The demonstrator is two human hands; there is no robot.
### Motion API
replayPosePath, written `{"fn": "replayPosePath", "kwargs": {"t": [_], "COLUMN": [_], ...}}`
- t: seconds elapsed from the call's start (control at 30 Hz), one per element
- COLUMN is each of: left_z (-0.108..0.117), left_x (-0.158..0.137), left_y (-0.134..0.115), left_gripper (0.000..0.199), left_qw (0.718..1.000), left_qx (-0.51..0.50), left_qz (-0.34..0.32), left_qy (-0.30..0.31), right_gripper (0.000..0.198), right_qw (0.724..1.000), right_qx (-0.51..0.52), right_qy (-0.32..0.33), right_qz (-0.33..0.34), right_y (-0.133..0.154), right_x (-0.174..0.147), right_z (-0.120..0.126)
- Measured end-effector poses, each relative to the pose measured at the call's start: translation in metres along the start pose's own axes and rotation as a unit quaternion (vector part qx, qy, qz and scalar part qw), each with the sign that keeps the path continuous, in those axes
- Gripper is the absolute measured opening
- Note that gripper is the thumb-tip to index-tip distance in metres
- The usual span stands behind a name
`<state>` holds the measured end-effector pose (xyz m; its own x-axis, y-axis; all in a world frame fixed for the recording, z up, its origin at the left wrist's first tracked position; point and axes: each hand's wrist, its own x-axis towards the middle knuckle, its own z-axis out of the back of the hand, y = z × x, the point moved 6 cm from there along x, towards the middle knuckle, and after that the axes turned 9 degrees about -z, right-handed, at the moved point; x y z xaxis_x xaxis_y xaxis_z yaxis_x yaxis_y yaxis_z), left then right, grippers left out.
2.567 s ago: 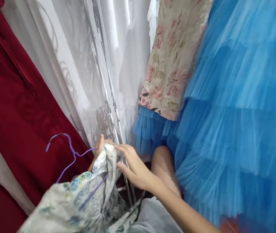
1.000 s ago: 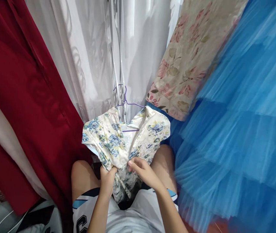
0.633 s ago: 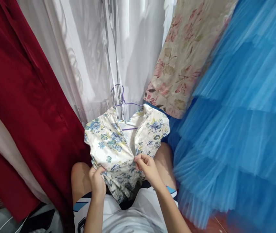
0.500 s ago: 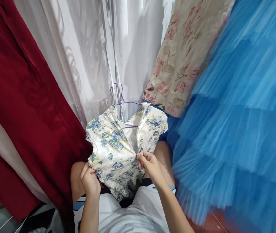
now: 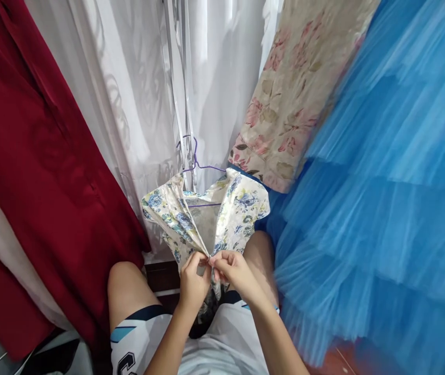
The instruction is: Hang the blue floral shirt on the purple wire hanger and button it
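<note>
White draped fabric (image 5: 222, 88) hangs behind, flanked by smooth red cloth (image 5: 50, 177), a pink-flowered beige panel (image 5: 275, 112) and ruffled blue tulle (image 5: 379, 187). Near the bare knees (image 5: 131, 291), a blue-flowered cream garment (image 5: 242, 211) spreads over a thin purple hanger (image 5: 195, 162), its front parted in a V; left hand (image 5: 193, 281) and right hand (image 5: 237, 272) pinch its lower tip between tight fingers (image 5: 222, 256), hiding folds below.

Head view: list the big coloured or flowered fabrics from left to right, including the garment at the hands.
Deep red fabric → white garment with blue flowers → beige fabric with pink flowers → blue tiered tulle.
</note>
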<state>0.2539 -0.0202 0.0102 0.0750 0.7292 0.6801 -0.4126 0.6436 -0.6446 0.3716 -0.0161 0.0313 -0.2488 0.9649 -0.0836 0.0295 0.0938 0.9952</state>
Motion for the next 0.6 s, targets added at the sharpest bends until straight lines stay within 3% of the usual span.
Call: {"fn": "replayPosePath", "kwargs": {"t": [0.17, 0.33, 0.47, 0.53, 0.6], "left_z": [0.005, -0.001, -0.011, -0.007, 0.007], "left_x": [0.008, 0.014, 0.005, 0.008, 0.026], "left_y": [-0.009, -0.022, -0.014, -0.008, -0.008], "left_gripper": [0.016, 0.024, 0.039, 0.034, 0.024], "left_qw": [0.985, 0.929, 0.884, 0.883, 0.908], "left_qx": [0.113, 0.284, 0.330, 0.309, 0.248], "left_qz": [-0.046, -0.066, -0.088, -0.099, -0.117], "left_qy": [0.120, 0.228, 0.319, 0.340, 0.316], "right_gripper": [0.025, 0.020, 0.014, 0.014, 0.015], "right_qw": [0.999, 0.993, 0.991, 0.989, 0.987], "right_qx": [0.030, 0.047, 0.056, 0.047, 0.030], "right_qy": [-0.018, -0.025, -0.045, -0.046, -0.046], "right_qz": [0.030, 0.103, 0.116, 0.133, 0.151], "right_y": [0.054, 0.137, 0.171, 0.176, 0.174], "right_x": [0.028, 0.079, 0.101, 0.101, 0.096], "right_z": [0.017, 0.019, 0.015, 0.013, 0.010]}}
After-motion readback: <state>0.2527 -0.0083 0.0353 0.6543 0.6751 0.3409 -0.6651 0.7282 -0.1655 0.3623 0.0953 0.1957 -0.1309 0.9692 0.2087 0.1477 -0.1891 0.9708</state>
